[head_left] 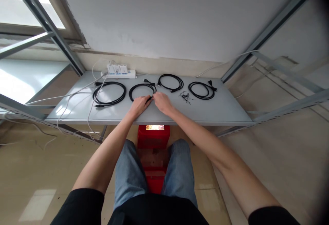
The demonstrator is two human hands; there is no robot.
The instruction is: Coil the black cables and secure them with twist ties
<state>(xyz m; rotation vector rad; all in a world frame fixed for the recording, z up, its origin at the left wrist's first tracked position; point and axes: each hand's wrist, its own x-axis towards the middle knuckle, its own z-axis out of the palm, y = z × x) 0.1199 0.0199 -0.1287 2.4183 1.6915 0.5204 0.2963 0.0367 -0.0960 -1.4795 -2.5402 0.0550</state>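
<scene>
My left hand [140, 105] is closed on the near right part of a coiled black cable [130, 89] that lies on the grey shelf [210, 112]. Right beside it, the fingers of my right hand [161, 102] are pinched together at the same edge of the coil. What sits between those fingertips is too small to make out. The coil's plug ends [149, 82] rest at its far side. To the right of my hands is a small tangle of thin black ties [186, 97].
Other coiled black cables lie on the shelf: one at left [125, 93], one at the back [182, 79] and one at right [189, 88]. A white power strip [130, 74] with plugged-in adapters stands behind, its white cords [67, 105] trailing left. Below is a red box [153, 139].
</scene>
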